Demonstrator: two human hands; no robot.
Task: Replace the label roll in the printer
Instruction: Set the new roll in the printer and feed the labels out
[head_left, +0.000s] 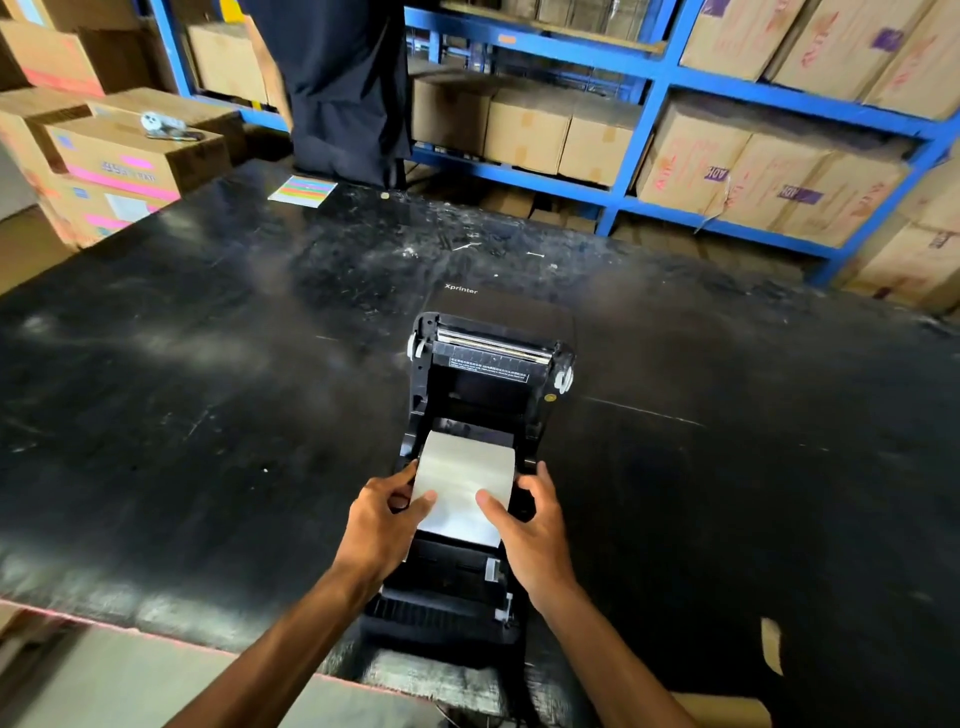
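A black label printer (483, 374) stands near the front edge of the black table (208, 364), its lid swung open away from me. A white label roll (465, 483) sits low in the printer's open bay. My left hand (387, 514) grips the roll's left end, thumb pressed on its top. My right hand (530, 519) grips the right end, thumb on the paper too. Both hands hold the roll between them inside the bay.
A person in dark clothes (343, 88) stands at the table's far side. A coloured sticker sheet (302, 191) lies near the far edge. Cardboard boxes (119, 156) are stacked at left. Blue shelving (644, 104) with boxes fills the back right.
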